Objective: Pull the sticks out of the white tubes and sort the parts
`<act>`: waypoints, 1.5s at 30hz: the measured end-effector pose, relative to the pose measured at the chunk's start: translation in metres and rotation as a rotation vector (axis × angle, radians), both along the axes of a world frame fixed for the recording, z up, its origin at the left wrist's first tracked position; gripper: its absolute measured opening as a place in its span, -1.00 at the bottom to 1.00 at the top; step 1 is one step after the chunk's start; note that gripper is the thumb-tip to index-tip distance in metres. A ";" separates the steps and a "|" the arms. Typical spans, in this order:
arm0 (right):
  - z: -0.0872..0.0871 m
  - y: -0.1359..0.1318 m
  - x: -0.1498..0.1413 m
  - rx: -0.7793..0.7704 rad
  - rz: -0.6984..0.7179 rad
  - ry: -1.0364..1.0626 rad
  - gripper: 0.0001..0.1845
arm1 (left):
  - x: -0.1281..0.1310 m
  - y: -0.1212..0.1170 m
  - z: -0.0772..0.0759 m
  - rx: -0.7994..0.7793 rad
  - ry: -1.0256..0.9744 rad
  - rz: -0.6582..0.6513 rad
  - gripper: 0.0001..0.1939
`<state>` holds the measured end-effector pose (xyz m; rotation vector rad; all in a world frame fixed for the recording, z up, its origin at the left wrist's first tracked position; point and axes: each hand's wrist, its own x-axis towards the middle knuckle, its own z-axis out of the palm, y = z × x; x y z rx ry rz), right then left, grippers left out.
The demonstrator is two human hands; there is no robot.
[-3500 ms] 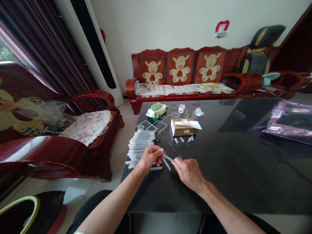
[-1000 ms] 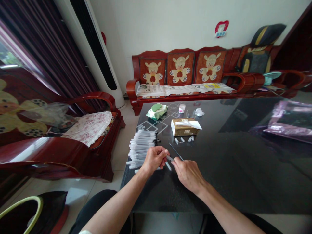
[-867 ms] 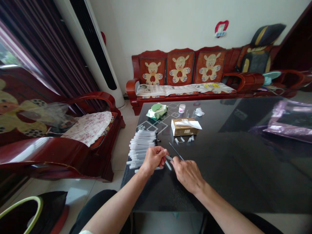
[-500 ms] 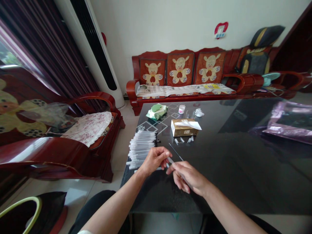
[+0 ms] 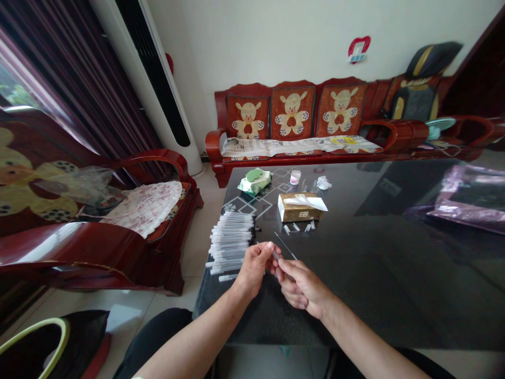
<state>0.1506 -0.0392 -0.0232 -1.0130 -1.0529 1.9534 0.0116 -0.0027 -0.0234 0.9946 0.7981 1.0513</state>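
Note:
My left hand (image 5: 257, 263) is closed, thumb and fingers pinching the far end of a slim, pale grey pen (image 5: 275, 256). Around the rest of that pen my right hand (image 5: 300, 287) is wrapped, its fingers almost touching the left ones. Most of the pen is hidden by the fingers. Just past the hands a thin dark rod (image 5: 284, 245), like a pen refill, lies slantwise on the tabletop. To the left lies a pile of pens (image 5: 231, 239) with frosted white barrels and black ends. A single frosted piece (image 5: 228, 277) shows at its near side.
A gold tissue box (image 5: 302, 210) stands on the black table (image 5: 379, 273), with several small clear caps (image 5: 296, 227) before it. Farther back are a green wipes pack (image 5: 254, 181), a small white jar (image 5: 295, 177) and crumpled tissue (image 5: 323, 182). A purple plastic package (image 5: 469, 200) lies right.
My left hand has come down and right, closer to my right hand. My right fingers have curled in more tightly around the pen.

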 end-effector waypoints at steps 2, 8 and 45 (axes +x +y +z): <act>0.001 0.002 -0.005 0.210 -0.086 -0.229 -0.54 | 0.003 -0.002 -0.001 -0.003 0.011 0.086 -0.58; 0.001 -0.002 -0.007 0.817 -0.179 -1.081 -0.56 | 0.000 0.003 0.000 0.006 0.024 0.224 -0.59; -0.028 0.046 0.042 0.676 -0.141 -1.589 -0.74 | -0.005 0.045 -0.056 0.306 0.660 0.030 -0.49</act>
